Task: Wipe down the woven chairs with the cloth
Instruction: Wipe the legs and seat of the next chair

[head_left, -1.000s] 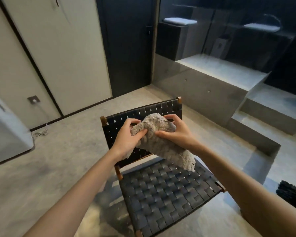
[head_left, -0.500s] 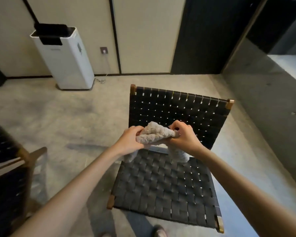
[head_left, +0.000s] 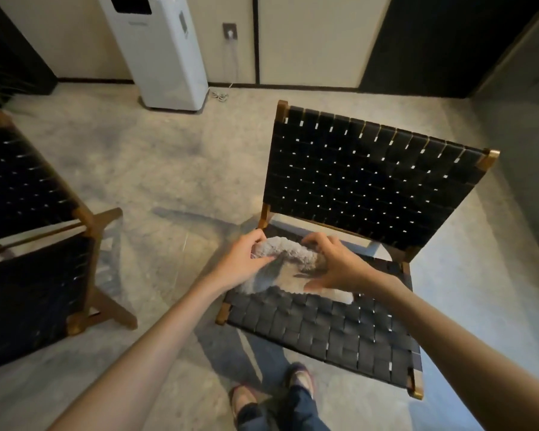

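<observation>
Down at the back-left corner of the seat (head_left: 324,331), that's where the cloth (head_left: 288,258) is, bunched into a fuzzy grey ridge. And look at how it lies: long axis running side to side, roughly parallel with the lower edge of the backrest (head_left: 371,175), one end aimed at the chair's left post, the other at mid-seat. Left hand (head_left: 241,264) pinches the left end, fingers curled over the top. Right hand (head_left: 336,264) grips the other end the same way, so both hands are closed on the fabric with the ridge stretched between them. A looser skirt of cloth drapes from that ridge toward the person and seems to rest on the weave.

Most of the woven chair (head_left: 386,353) spreads out to the right and forward from the hands. By my reading the right hand sits nearer that open stretch, so a sweep along the straps would likely lead from that side. Over on the left, well apart, the second chair (head_left: 28,275) waits its turn.
</observation>
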Demonstrator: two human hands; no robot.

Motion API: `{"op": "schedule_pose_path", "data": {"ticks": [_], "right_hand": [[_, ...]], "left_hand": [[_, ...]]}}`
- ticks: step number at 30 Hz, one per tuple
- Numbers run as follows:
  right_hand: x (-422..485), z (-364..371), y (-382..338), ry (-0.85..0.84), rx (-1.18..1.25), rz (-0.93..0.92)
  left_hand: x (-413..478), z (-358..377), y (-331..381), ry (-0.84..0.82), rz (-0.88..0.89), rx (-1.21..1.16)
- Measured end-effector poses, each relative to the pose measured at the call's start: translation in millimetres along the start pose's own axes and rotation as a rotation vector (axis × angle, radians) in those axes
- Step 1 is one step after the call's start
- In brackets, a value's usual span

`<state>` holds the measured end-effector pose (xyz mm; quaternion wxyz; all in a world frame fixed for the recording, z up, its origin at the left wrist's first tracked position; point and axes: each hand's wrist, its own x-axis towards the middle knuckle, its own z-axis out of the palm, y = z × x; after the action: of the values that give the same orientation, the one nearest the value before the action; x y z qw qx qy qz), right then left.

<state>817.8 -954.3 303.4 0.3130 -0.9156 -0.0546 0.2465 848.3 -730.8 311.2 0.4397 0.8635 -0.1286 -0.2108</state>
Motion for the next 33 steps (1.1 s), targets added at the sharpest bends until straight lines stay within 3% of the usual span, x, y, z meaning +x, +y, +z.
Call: {"op": "schedule_pose_path", "data": {"ticks": [3, 6, 12, 17, 20, 24, 28, 30, 33], "right_hand": [[13, 26, 3, -0.158, 0.028, 0.067], [30, 60, 15, -0.147, -0.004, 0.067], [74, 121, 61, 0.225, -0.145, 0.041], [127, 162, 110, 0.569, -0.405, -0.020], [160, 192, 138, 0.695, -0.500, 0.037], [203, 243, 183, 0.619, -0.555, 0.041], [229, 286, 218, 0.491, -0.354, -0.003], [238, 301, 229, 0.458, -0.288, 0.019], [247, 312, 239, 0.434, -0.284, 0.034]], "left_hand": [[-2, 7, -30, 0.023, 0.016, 0.073], [3, 18, -69, -0.023, 0.066, 0.176], [26, 56, -158, -0.050, 0.042, 0.387], [75, 102, -218, 0.051, 0.086, 0.439], [101, 131, -255, 0.124, 0.109, 0.549], [121, 162, -311, 0.110, 0.182, 0.698], [136, 183, -347, -0.099, -0.037, 0.775], [139, 190, -355, -0.186, -0.094, 0.703], [142, 196, -360, -0.067, -0.214, 0.354]]}}
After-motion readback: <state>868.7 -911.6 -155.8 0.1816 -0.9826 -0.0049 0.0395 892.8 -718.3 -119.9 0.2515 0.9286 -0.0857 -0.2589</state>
